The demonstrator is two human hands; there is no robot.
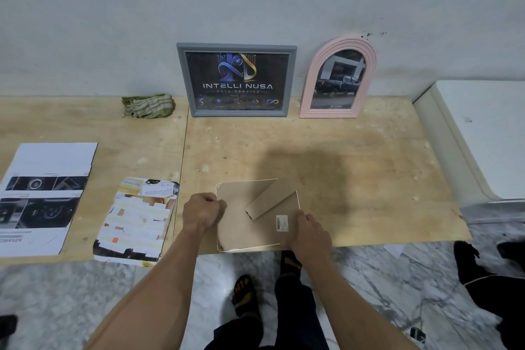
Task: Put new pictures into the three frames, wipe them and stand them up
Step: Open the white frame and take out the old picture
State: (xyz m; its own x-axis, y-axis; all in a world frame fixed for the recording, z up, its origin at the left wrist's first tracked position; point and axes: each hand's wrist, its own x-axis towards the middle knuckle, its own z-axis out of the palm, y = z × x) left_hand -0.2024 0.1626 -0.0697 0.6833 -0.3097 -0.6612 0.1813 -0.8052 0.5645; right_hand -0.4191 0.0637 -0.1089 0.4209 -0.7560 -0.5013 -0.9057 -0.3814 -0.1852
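Far L at 9 o'clock you have white printed sheets w/ dark car-interior photos (42, 196), cut off by the picture edge. Next, at 8 o'clock, a colourful printed page covered w/ pale slips (136, 219); its text is too small to read. At 11 o'clock a crumpled green-striped cloth (147, 106) lies by the wall.

Your left hand (202, 212) is curled into a near fist at the L edge of the face-down beige square frame w/ white rim (241, 224); fingertips are tucked under, so whether they pinch the rim can't be told. The frame lies at 6 o'clock on the bare plywood tabletop (355, 179), near edge overhanging a bit, its folding back stand (270, 202) raised, barcode sticker at the R.

At 12 o'clock a grey rectangular frame w/ dark logo poster (237, 79) stands against the wall; just R of it at 1 o'clock, a pink arched frame w/ pickup-truck photo (338, 79).

Your right hand (308, 233) has fingers loosely bent, resting on the beige frame's R corner, thumb hidden.
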